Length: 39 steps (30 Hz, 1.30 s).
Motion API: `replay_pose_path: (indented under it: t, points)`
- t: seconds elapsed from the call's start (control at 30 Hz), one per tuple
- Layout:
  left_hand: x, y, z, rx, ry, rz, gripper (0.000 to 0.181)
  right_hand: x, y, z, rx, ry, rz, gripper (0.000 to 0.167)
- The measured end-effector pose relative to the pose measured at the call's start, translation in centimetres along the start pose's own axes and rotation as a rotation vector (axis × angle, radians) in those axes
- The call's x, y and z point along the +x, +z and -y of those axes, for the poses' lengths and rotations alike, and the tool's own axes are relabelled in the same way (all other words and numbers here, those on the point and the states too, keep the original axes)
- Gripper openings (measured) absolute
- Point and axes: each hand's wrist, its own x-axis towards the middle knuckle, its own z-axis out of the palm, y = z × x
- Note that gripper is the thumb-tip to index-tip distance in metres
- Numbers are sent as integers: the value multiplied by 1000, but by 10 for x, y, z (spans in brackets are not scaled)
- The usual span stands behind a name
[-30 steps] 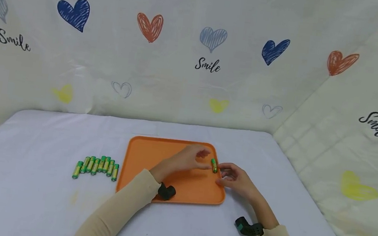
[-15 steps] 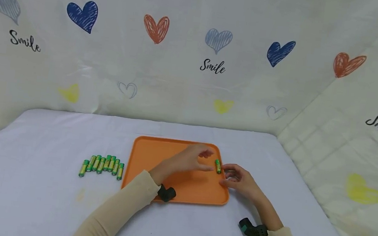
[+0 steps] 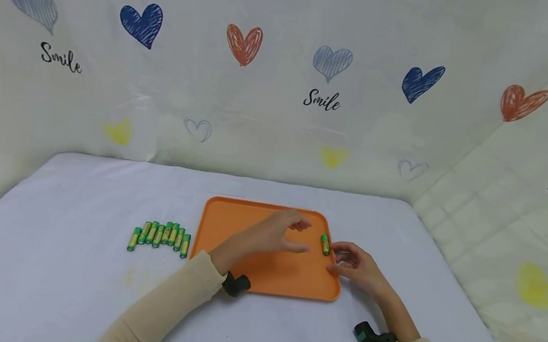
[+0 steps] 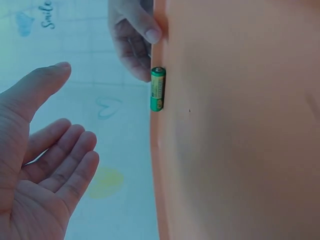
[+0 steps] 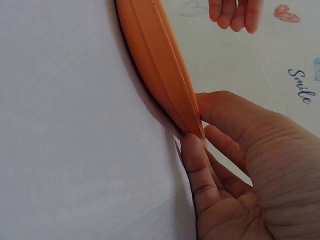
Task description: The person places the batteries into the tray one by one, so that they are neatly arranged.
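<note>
A green-and-yellow battery [image 3: 325, 244] lies in the orange tray [image 3: 261, 279], close to its right rim. My left hand [image 3: 279, 233] hovers over the tray to the left of that battery, thumb and fingers spread apart and holding nothing. In the left wrist view the same battery [image 4: 158, 89] is apart from the hand [image 4: 50, 160]. At the right rim my right hand [image 3: 356, 268] pinches the tray edge; the right wrist view shows the thumb on the inner side of the rim [image 5: 165, 75] and fingers on the outer side.
Several more batteries [image 3: 159, 234] stand in an uneven row on the white cloth [image 3: 63, 282], left of the tray. A backdrop with printed hearts [image 3: 244, 46] rises behind the table. Black wrist cameras [image 3: 375, 338] are strapped to both wrists.
My left hand has drawn slightly left, away from the battery in the tray. The right hand stays at the rim. The head view has turned a little, shifting the scene rightward.
</note>
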Motion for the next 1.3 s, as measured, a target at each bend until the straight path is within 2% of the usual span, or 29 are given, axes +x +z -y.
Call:
replay_pose_path:
  t: [0.13, 0.37, 0.47, 0.77, 1.07, 1.3]
  points:
    - [-6, -2, -3, 2, 18, -13, 50, -1, -1, 1, 4, -6, 6, 51]
    - [-15, -3, -6, -2, 56, -27, 47, -2, 0, 1, -23, 44, -2, 52]
    - [-18, -5, -7, 0, 73, -27, 46, -1, 1, 0, -24, 38, 1, 53]
    - [-28, -11, -11, 14, 32, -32, 49, -2, 0, 1, -22, 27, 8, 53]
    - [-42, -20, -6, 36, -3, -62, 48, -2, -3, 2, -70, 20, 11, 53]
    - [-54, -30, 1, 48, -33, -94, 46, -1, -1, 3, -60, 16, 14, 53]
